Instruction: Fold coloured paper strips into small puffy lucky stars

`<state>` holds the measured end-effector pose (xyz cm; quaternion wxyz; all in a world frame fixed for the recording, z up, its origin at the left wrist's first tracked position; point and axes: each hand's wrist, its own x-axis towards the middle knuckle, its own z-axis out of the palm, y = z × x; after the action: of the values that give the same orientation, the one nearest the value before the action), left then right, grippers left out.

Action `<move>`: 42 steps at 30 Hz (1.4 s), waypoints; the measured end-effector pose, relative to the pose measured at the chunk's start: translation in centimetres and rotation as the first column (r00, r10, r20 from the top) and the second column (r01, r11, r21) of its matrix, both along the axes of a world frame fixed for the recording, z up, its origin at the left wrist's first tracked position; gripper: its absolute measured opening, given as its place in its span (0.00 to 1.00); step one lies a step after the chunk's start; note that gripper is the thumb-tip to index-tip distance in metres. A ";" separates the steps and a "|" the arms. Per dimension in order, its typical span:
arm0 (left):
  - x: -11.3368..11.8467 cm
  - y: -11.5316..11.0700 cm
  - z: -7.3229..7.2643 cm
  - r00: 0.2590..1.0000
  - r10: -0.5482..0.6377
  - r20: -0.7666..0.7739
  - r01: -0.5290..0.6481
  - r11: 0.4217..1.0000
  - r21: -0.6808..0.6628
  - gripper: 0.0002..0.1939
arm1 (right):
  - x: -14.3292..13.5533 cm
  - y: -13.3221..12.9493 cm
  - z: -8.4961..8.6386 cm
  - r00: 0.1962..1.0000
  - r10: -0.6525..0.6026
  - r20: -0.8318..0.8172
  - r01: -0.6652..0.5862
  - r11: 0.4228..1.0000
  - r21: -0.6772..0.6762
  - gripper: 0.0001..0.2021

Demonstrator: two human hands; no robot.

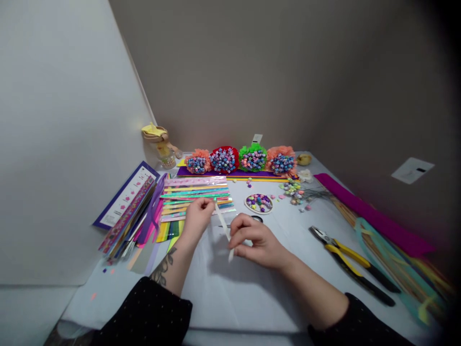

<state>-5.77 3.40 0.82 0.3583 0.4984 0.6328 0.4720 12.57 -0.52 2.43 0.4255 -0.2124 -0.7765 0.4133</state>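
A narrow white paper strip (222,218) slants between my two hands above the white tabletop. Its upper end is pinched by the closed fingers of my left hand (199,217), beside a spread of shiny coloured strips (196,192). The lower part of the strip lies between the thumb and curled fingers of my right hand (255,240). Just beyond my right hand is an oval dish (258,203) of small folded paper stars. Dark scissors handles (257,218) show partly behind that hand.
Four paper-wrapped star bouquets (252,158) line the back. Yellow-black pliers (351,264) lie at right, near a magenta paper roll (374,216) and sticks. Packs of strips (126,211) and purple ribbon lie left. A glass jar (167,158) stands back left.
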 end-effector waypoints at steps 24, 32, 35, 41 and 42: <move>2.4 -1.9 0.2 0.945 -0.139 -0.296 0.200 0.963 0.184 0.06 | -1.3 1.6 -1.7 0.962 -0.212 -0.172 -0.100 0.314 -0.944 0.07; 2.6 -2.3 0.1 0.913 -0.154 -0.377 0.262 0.931 0.254 0.07 | -1.6 1.5 -1.7 0.945 -0.274 -0.179 -0.067 0.373 -0.925 0.15; 2.6 -2.3 -0.2 0.909 -0.149 -0.390 0.272 0.919 0.284 0.07 | -1.5 1.5 -1.9 0.938 -0.291 -0.189 -0.067 0.384 -0.921 0.16; 2.6 -2.3 -0.4 0.893 -0.134 -0.430 0.293 0.898 0.328 0.07 | -1.6 1.6 -2.2 0.916 -0.363 -0.174 -0.002 0.429 -0.903 0.15; 2.6 -2.3 -0.4 0.888 -0.131 -0.440 0.300 0.891 0.340 0.07 | -1.7 1.6 -2.2 0.911 -0.373 -0.174 0.006 0.434 -0.901 0.15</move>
<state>-3.19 1.06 0.39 0.1611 0.7160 0.5228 0.4336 10.92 1.11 0.21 0.4265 -0.4128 -0.3287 0.7346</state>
